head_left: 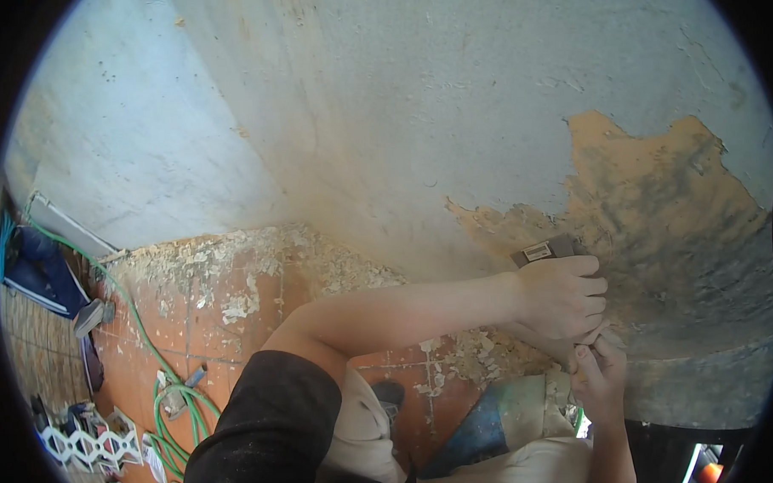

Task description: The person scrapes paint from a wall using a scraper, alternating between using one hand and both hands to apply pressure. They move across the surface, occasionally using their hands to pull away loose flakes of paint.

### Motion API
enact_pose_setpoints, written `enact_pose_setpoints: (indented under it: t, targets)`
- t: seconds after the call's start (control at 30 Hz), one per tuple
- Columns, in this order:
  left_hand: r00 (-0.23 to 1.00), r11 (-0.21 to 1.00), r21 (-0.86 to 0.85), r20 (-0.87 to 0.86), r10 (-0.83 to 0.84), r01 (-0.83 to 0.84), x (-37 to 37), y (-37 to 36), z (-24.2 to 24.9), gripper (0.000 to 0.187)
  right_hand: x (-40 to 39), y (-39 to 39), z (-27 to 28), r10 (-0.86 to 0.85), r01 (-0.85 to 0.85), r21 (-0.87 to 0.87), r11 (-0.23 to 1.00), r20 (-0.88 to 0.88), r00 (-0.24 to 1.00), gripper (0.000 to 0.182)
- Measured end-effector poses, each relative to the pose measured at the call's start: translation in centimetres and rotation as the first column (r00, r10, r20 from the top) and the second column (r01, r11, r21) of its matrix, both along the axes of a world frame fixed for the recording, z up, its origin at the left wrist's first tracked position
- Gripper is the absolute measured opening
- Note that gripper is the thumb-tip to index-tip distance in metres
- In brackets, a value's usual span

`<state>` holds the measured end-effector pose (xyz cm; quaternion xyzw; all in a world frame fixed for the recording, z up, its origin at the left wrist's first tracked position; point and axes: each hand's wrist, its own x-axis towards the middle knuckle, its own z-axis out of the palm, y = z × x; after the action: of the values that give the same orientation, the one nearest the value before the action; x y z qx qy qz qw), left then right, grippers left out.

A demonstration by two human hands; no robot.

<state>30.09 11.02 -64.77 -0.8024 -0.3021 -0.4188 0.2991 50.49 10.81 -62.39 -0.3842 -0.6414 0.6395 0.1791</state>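
Note:
My left hand is closed around a grey block with a small white label, close against the wall's bare patch. Only the block's upper end shows above the fingers. Just below, my right hand has its fingers curled in near the left hand's knuckles; whatever it grips is too small to make out. The wall is pale blue-grey, and its paint has come away on the right, showing a tan and dark smeared patch.
Paint flakes lie over the orange tiled floor. A green hose runs down the left and coils near a white lattice basket. At far left are a person's blue-trousered leg and shoe.

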Motion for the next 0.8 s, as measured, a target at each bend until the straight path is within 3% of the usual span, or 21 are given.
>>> enact_pose_setpoints:
  t: [0.2,0.3,0.37,0.4,0.47,0.5,0.57,0.6,0.67,0.8]
  targets:
    - [0.999,0.999,-0.011,-0.020,0.043,-0.043,1.6,0.1,-1.2,0.026,2.4,1.3,-2.3,0.144,-0.149,-0.049,0.988,-0.088,0.986,0.017]
    - [0.996,0.990,-0.126,0.041,0.077,-0.071,3.1,-1.3,-3.2,0.026,3.0,0.6,-3.0,0.221,-0.217,0.058,0.974,-0.080,0.972,0.023]
    - [0.975,0.941,-0.333,0.179,0.131,-0.065,4.2,-2.9,-5.3,0.029,3.5,-0.1,-1.4,0.201,-0.188,-0.275,0.943,0.019,0.979,0.028]
    - [0.971,0.937,-0.333,0.170,0.168,-0.104,4.8,-3.8,-7.1,0.029,3.8,-0.4,-1.1,0.245,-0.226,-0.325,0.918,0.018,0.969,0.027]
    - [0.942,0.781,-0.624,0.263,0.210,0.000,5.8,-5.0,-10.4,0.031,4.5,-0.3,-2.6,0.347,-0.306,-0.373,0.876,0.046,0.937,0.029]
    - [0.940,0.781,-0.625,0.257,0.223,-0.015,6.5,-5.7,-10.8,0.031,4.7,-0.3,-2.9,0.412,-0.344,-0.423,0.838,0.079,0.908,0.031]
    - [0.929,0.685,-0.729,0.265,0.259,0.017,7.2,-6.8,-11.1,0.033,4.8,-1.0,-2.0,0.389,-0.311,-0.490,0.814,0.062,0.919,0.025]
    - [0.930,0.683,-0.730,0.257,0.264,0.007,7.2,-6.5,-10.9,0.033,4.8,-1.3,-1.3,0.357,-0.267,-0.558,0.786,0.056,0.933,0.020]
    - [0.965,0.774,-0.630,0.161,0.207,-0.061,6.4,-5.3,-10.0,0.033,5.1,-1.0,-0.1,0.330,-0.269,-0.528,0.805,0.022,0.944,0.018]
    - [0.991,0.865,-0.502,0.105,0.083,-0.019,4.8,-3.6,-3.1,0.033,5.9,-0.9,-0.6,0.217,-0.234,-0.451,0.861,-0.088,0.972,0.021]
